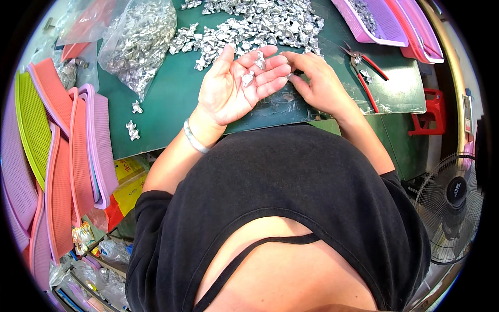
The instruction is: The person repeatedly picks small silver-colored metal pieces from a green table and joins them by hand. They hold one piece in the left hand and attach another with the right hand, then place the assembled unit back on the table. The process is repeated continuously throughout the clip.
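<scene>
The left hand [236, 86] lay open, palm up, just in front of the heap of silver pieces [249, 26] on the green counter [166, 99], with two silver pieces [253, 70] resting on its fingers. The right hand [317, 83], just right of it, pinched a small piece at its fingertips. Red-handled pliers [364, 73] lay right of the heap.

A green-topped worktable [171, 104], a red stool [429, 112] and a floor fan [449, 208] at right.
</scene>
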{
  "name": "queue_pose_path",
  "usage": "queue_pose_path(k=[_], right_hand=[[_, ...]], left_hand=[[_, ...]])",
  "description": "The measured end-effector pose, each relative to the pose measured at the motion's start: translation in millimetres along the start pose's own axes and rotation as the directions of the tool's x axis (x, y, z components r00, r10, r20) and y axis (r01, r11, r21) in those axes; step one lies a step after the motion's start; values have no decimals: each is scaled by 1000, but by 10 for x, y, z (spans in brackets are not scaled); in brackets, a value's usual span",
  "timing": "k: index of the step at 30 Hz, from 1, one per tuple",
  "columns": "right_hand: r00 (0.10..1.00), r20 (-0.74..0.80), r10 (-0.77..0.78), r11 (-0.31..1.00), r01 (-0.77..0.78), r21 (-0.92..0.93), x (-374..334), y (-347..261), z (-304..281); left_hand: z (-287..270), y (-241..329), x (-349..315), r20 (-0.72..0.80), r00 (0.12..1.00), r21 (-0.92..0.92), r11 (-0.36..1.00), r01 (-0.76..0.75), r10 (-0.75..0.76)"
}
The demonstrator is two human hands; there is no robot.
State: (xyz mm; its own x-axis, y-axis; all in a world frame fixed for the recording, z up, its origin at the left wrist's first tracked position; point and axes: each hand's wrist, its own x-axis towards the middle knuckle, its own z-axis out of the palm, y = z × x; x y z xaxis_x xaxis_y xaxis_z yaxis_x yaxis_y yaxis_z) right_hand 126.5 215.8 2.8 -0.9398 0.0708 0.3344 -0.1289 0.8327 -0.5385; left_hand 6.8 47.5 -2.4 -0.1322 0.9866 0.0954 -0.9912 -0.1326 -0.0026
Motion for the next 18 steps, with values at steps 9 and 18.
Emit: queue_pose_path(k=[9, 18], right_hand=[[999, 41, -27, 987, 33, -155, -19, -9, -18], [999, 37, -13, 987, 19, -161, -18, 9, 11]], left_hand=[[105, -52, -15, -35, 999, 179, 984, -16, 22], [159, -180, 1, -171, 961, 468, 877, -113, 215]])
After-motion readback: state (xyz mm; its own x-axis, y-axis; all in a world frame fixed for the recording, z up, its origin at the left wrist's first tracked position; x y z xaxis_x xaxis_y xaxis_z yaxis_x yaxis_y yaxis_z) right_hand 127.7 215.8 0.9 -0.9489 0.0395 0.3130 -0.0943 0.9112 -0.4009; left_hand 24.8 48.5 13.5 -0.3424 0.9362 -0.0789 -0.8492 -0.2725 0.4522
